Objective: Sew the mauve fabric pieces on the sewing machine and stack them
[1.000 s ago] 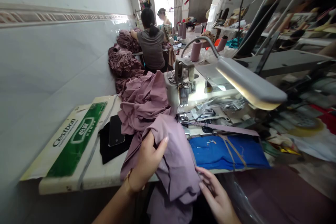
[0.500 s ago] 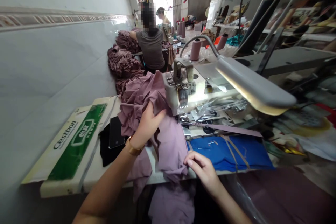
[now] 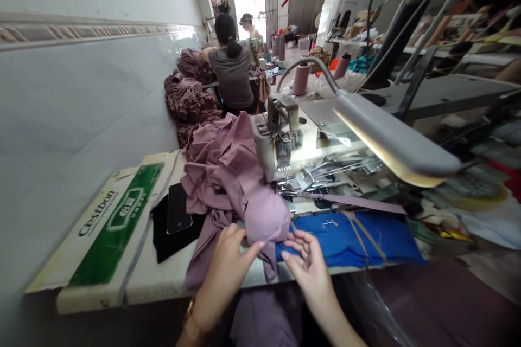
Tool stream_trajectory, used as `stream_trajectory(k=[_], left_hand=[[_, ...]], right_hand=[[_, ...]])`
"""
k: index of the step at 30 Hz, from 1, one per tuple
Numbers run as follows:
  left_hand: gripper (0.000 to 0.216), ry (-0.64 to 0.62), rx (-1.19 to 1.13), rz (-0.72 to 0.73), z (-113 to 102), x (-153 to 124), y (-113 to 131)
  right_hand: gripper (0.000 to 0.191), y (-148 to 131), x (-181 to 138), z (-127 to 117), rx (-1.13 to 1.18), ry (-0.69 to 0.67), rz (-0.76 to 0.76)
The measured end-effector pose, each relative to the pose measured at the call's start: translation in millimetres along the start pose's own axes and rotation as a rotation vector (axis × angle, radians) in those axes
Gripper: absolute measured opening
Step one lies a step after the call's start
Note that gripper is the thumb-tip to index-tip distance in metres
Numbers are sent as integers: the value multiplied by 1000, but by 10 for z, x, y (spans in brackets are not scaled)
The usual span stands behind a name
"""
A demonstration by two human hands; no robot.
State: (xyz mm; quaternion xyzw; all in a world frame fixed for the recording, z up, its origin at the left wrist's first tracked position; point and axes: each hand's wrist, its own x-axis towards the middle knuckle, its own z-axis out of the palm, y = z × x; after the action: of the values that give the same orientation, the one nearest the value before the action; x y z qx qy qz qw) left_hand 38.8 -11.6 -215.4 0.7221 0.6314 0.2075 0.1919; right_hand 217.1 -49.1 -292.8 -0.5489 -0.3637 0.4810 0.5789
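Observation:
A heap of mauve fabric [image 3: 232, 173] lies on the sewing table, left of the sewing machine [image 3: 280, 135]. My left hand [image 3: 228, 271] rests at the table's near edge with its fingers closing on the fabric's lower fold. My right hand [image 3: 309, 265] sits just right of it, fingers curled and pinching the same fold where it meets a blue cloth [image 3: 350, 238]. A thin mauve strip [image 3: 350, 200] runs from the machine's foot to the right.
A black phone [image 3: 178, 209] on dark cloth and a green and white Cestbon box [image 3: 109, 222] lie at the left. A lit lamp [image 3: 391, 135] hangs over the machine. Ahead, a seated person [image 3: 234, 76] works beside piles of mauve fabric. Thread cones [image 3: 301, 78] stand behind.
My left hand has come back from the heap near the machine to the table's near edge. The fabric has been pushed onto the table. Both hands now meet at its lower fold.

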Motion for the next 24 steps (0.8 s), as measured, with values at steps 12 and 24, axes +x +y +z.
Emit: stream_trajectory(k=[12, 24], left_hand=[[10, 220, -494, 49, -282, -108, 40], [34, 228, -401, 37, -201, -29, 148]], right_hand=[[29, -207, -421, -430, -175, -568, 2], [21, -90, -391, -1173, -450, -307, -82]])
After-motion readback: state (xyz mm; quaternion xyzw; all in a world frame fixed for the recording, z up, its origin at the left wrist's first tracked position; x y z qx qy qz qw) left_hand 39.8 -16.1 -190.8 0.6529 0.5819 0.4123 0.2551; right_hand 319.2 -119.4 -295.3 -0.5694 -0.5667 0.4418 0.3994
